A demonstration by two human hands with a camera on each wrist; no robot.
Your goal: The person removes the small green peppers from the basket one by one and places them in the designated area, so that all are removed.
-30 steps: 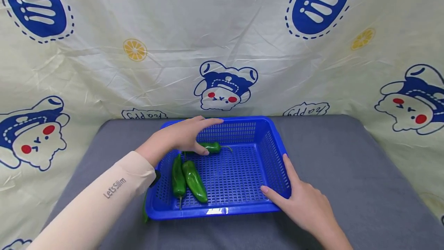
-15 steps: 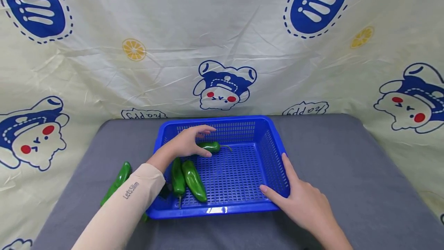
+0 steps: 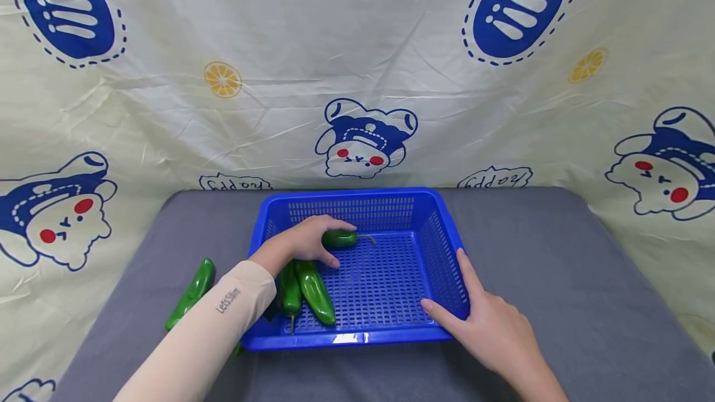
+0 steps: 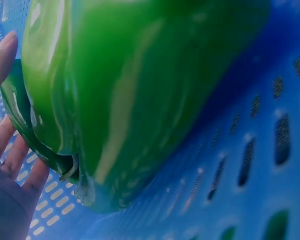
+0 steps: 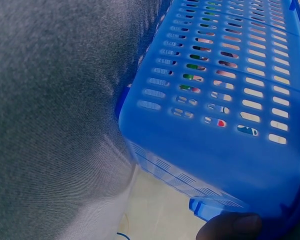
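Note:
A blue plastic basket holds several green chili peppers. My left hand reaches inside, its fingers arched over a pepper lying near the back wall, with the thumb spread in front of it. In the left wrist view, the fingers lie along a dark green pepper, thumb apart. Two more peppers lie side by side at the basket's left, a narrower one and a glossy one, partly under my forearm. My right hand grips the basket's front right corner, thumb inside the rim.
Left of the basket, a green pepper lies on the grey tabletop. A bit of another green pepper shows by the front left corner. Behind hangs a pale printed cloth.
My left hand has lowered into the basket and come nearer, down around the back pepper. The sleeve shifted right, uncovering the pepper on the table. My right hand has stayed on the basket.

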